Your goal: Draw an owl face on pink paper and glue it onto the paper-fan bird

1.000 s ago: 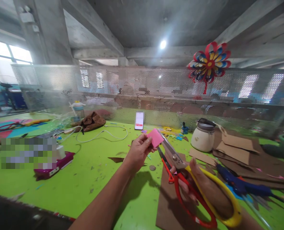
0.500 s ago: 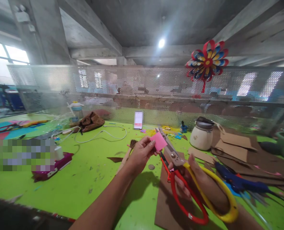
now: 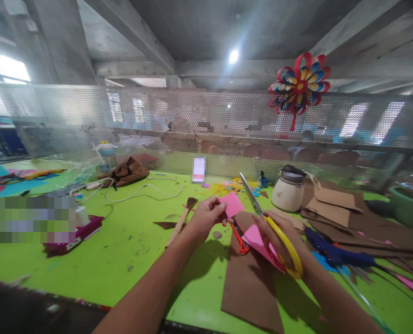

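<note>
A small square of pink paper (image 3: 232,204) is pinched between the thumb and fingers of my left hand (image 3: 206,220). To its right, my right hand (image 3: 286,232) grips large scissors (image 3: 251,194) by their yellow and red handles. Their blades point up and away, apart from the pink square. A larger pink sheet (image 3: 257,239) shows under my right hand; whether the fingers hold it, I cannot tell. Below both hands a small red-handled tool (image 3: 241,241) lies at the top of a brown cardboard piece (image 3: 250,290).
A blue glue gun (image 3: 338,255) lies at the right, near a white jar (image 3: 288,189) and folded tan card (image 3: 332,206). Left are a purple power strip (image 3: 76,235), a white cable (image 3: 145,186) and a brush-like brown piece (image 3: 183,215). A phone (image 3: 198,170) stands at the back.
The scissors have drawn away from the pink square to the right, and their handles are closer together. The larger pink sheet shows more under my right hand. My view has shifted slightly.
</note>
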`<state>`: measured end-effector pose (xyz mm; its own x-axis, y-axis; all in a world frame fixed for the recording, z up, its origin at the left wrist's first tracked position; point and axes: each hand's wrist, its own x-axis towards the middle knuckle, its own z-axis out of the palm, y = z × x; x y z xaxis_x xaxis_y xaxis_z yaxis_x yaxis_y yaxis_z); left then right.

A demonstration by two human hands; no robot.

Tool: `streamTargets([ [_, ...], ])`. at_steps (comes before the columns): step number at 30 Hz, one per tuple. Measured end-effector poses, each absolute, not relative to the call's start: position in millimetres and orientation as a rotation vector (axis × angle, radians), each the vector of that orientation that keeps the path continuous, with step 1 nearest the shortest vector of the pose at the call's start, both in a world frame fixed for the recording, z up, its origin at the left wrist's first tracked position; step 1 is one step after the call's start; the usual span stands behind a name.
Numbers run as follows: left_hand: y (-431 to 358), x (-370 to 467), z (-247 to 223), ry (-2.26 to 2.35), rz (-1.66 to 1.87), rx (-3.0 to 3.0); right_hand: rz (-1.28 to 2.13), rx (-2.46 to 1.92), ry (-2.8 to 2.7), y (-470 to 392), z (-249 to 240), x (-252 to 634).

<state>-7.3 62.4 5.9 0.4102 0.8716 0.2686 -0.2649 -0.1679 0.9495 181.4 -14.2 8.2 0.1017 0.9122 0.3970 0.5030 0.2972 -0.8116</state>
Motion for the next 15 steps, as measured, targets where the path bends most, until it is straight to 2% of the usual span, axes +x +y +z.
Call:
streamTargets([
  [3,63,-6,3,0.665,1.08,1.443,0.458,-1.347,-1.499,-11,7,185],
  [15,72,-2,-12,0.787,0.972,1.583,0.646,-1.306,-1.364,-1,0,194],
])
